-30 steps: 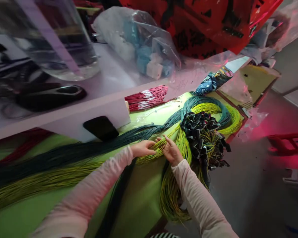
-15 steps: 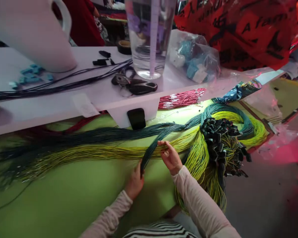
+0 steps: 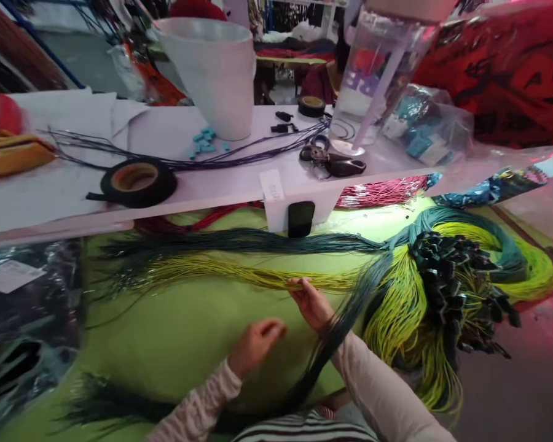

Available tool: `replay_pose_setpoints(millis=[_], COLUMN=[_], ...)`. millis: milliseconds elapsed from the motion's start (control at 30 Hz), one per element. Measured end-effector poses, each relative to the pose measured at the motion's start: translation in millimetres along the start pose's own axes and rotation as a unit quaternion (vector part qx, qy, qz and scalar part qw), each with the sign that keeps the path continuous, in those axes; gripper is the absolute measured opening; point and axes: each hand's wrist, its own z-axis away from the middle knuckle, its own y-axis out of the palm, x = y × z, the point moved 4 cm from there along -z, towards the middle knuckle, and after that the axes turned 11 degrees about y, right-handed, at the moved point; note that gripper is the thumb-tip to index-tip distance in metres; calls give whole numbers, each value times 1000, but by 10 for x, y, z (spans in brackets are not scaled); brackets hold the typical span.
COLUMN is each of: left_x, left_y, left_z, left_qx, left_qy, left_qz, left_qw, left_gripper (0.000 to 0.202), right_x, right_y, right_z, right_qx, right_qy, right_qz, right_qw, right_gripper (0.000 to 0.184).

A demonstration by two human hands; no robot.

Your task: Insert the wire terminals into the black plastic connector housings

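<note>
My right hand (image 3: 311,305) pinches a strand of the yellow wire bundle (image 3: 221,273) that lies lengthwise across the green table (image 3: 179,331). A dark teal wire bundle (image 3: 345,319) drapes over my right wrist and runs down toward my body, its loose ends fanned out at the lower left. Just left of it hovers my left hand (image 3: 257,344) with its fingers curled and nothing visible in them. A second run of teal wires (image 3: 239,240) lies behind the yellow ones. Both colours end in a heap of black connectors (image 3: 456,282) on the right.
A white shelf (image 3: 212,184) crosses the back, carrying a black tape roll (image 3: 138,181), a white jug (image 3: 212,73), a clear pitcher (image 3: 373,80), scissors (image 3: 334,162) and small blue parts (image 3: 205,141). Red wires (image 3: 382,190) lie under it. Dark plastic bags (image 3: 23,319) sit at the left.
My left hand has let go of the teal bundle, which now hangs over my right wrist. My right hand has shifted onto the yellow wires. The view has swung left.
</note>
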Motion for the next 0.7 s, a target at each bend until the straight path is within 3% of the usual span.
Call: replay_pose_setpoints(millis=[67, 100, 167, 233, 333, 500, 600, 700], left_x=[65, 54, 74, 196, 384, 569, 582, 554], left_y=[-335, -491, -746, -1053, -1652, -2680, -3030, -3230], left_z=[-55, -109, -254, -402, -479, -205, 21, 212], left_qx=[-85, -108, -95, -79, -82, -125, -142, -155], left_qy=[53, 112, 173, 117, 57, -13, -26, -29], left_qz=[-79, -163, -326, -432, -457, -482, -489, -496], left_qw=[992, 974, 925, 891, 884, 867, 860, 854], left_gripper=[34, 37, 47, 50, 41, 36, 35, 34], right_x=[63, 95, 156, 224, 326, 442, 368, 126], right_y=[42, 77, 183, 310, 435, 426, 424, 501], right_z=[64, 108, 212, 330, 511, 757, 771, 661], right_qx=[-1, 4, 25, 53, 59, 34, 49, 70], right_qy=[-2, -4, -11, -30, -64, -123, -157, -70], right_qz=[-4, -10, -17, -12, 9, 40, 25, 72], right_qw=[1000, 1000, 999, 998, 996, 991, 986, 992], right_gripper=[12, 11, 9, 8, 11, 17, 18, 20])
